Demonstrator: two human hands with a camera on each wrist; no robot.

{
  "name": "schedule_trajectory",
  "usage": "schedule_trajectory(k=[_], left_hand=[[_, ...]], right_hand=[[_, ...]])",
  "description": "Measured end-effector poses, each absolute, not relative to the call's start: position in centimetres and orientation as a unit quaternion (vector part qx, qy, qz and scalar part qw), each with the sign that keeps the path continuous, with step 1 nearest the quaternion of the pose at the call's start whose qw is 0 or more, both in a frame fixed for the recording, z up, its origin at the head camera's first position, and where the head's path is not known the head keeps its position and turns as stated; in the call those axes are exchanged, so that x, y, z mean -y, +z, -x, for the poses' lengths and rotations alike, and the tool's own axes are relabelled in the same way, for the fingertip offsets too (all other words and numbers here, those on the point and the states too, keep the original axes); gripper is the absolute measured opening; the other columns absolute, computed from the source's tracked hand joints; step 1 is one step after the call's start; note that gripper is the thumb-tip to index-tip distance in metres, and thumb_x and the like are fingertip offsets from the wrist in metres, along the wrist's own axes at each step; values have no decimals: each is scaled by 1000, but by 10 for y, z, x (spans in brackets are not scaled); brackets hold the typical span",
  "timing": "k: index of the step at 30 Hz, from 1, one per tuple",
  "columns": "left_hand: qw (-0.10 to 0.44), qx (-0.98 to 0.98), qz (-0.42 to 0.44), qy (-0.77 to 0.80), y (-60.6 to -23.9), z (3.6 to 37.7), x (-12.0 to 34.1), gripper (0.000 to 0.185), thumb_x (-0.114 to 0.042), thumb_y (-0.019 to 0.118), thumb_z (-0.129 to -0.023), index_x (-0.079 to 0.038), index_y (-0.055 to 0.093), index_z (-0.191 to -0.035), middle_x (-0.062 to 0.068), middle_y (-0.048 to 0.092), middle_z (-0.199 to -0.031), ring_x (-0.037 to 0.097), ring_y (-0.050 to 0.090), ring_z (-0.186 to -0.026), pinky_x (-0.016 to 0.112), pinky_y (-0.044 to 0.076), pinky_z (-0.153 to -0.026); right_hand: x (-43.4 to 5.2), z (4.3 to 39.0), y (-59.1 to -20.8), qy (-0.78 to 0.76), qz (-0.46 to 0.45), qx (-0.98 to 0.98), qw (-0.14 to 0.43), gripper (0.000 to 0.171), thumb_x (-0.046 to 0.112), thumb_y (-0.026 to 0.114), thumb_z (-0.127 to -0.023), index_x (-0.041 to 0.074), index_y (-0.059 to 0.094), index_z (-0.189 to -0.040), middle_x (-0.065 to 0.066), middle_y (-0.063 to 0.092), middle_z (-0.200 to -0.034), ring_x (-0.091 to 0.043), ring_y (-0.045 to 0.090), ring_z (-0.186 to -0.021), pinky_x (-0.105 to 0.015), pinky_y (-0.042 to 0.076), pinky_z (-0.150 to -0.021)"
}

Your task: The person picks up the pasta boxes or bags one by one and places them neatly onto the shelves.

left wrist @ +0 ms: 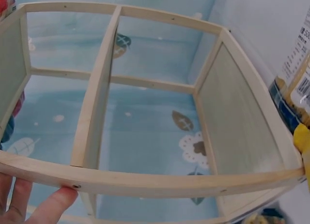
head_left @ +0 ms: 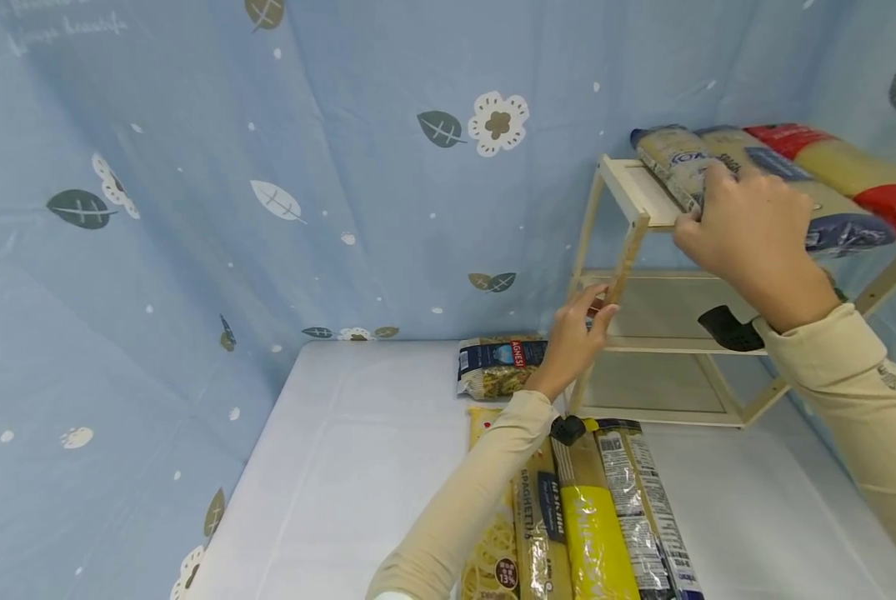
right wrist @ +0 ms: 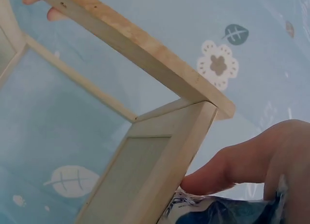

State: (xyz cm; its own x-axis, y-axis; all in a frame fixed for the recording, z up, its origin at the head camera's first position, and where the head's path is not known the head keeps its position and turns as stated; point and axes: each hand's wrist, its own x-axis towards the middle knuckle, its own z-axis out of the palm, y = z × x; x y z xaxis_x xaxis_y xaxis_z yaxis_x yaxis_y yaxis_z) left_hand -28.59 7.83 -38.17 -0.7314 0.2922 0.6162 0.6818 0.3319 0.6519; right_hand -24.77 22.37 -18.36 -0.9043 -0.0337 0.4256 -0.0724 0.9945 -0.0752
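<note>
Up at two o'clock, the right hand (head_left: 748, 237) curls over a blue-ended pasta packet (head_left: 676, 167) lying on top of the wooden shelf rack (head_left: 646, 333). Lower down, the left hand (head_left: 575, 342) pinches the rack's front post. More spaghetti packets (head_left: 590, 517) lie on the table (head_left: 342, 467) at six o'clock.

A pale wooden rack (head_left: 628, 250) stands on the white surface (head_left: 357, 467) before a light-blue cloth (head_left: 267, 167) patterned with grey-green leaves and white flowers, beside a yellow pasta packet (head_left: 598, 533).
</note>
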Motion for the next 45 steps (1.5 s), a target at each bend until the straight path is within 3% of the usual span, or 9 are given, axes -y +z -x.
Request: schedule_trajectory(k=[5, 8, 10, 14, 21, 28, 36, 41, 45], left_hand=[[203, 790, 311, -488, -381, 285, -81, 38, -25, 48, -100, -5, 50, -132, 7, 61, -109, 12, 60, -92, 12, 46, -79], [204, 792, 308, -485, -382, 284, -81, 38, -25, 48, -100, -6, 51, -132, 6, 61, -108, 10, 60, -91, 10, 44, -79], [204, 793, 308, -484, -382, 283, -82, 38, -25, 48, -100, -5, 51, -132, 6, 61, -107, 9, 60, -91, 10, 44, -79], [198, 793, 307, -488, -383, 282, -82, 39, -26, 47, -100, -5, 50, -133, 7, 60, -108, 11, 59, -92, 11, 45, -79], [192, 797, 302, -487, -385, 281, -82, 39, -28, 47, -100, -7, 50, -133, 6, 60, -109, 10, 59, -93, 12, 45, -79], [193, 795, 301, -490, -386, 282, -82, 38, -28, 46, -100, -8, 50, -133, 6, 61, -107, 9, 59, -91, 12, 45, -78], [201, 794, 293, -493, -385, 283, -81, 37, -27, 46, -101, -7, 50, -132, 6, 63, -106, 9, 61, -90, 12, 46, -78], [203, 793, 299, -490, -382, 284, -81, 37, -26, 48, -100, -7, 50, -132, 6, 64, -104, 8, 61, -89, 12, 46, -76], [196, 793, 297, -494, -381, 283, -81, 38, -27, 47, -100, -8, 50, -133, 6, 63, -105, 8, 60, -90, 12, 46, -77]], right_hand=[[-226, 240, -190, 58, -50, 964, 254, 27, 13, 45, -81, -7, 50, -98, -22, 43, -72, -36, 38, -57, -42, 26, -41], [-226, 234, -197, 62, -62, 951, 296, 35, 14, 50, -82, -10, 55, -107, -33, 52, -93, -48, 45, -68, -55, 34, -45], [-227, 230, -200, 65, -60, 950, 300, 40, 14, 51, -83, -10, 55, -115, -37, 51, -115, -56, 48, -85, -66, 40, -60], [-229, 220, -201, 77, -45, 959, 268, 50, 14, 50, -84, -8, 48, -129, -36, 36, -138, -60, 38, -113, -73, 31, -86], [-231, 205, -201, 126, -67, 946, 291, 44, 12, 56, -83, -9, 56, -121, -32, 45, -132, -57, 42, -110, -74, 34, -75], [-228, 198, -205, 148, -84, 937, 305, 42, 11, 65, -84, -10, 58, -120, -31, 46, -132, -55, 42, -116, -71, 32, -87], [-222, 178, -207, 117, -100, 933, 326, 45, 10, 71, -81, -6, 58, -121, -30, 45, -133, -53, 41, -118, -71, 32, -89], [-226, 154, -211, 97, -105, 938, 316, 50, 8, 74, -78, -5, 56, -122, -32, 39, -137, -55, 34, -123, -68, 23, -100], [-230, 139, -218, 96, -120, 934, 321, 54, 8, 76, -74, -5, 55, -122, -33, 41, -136, -55, 33, -124, -69, 25, -98]])
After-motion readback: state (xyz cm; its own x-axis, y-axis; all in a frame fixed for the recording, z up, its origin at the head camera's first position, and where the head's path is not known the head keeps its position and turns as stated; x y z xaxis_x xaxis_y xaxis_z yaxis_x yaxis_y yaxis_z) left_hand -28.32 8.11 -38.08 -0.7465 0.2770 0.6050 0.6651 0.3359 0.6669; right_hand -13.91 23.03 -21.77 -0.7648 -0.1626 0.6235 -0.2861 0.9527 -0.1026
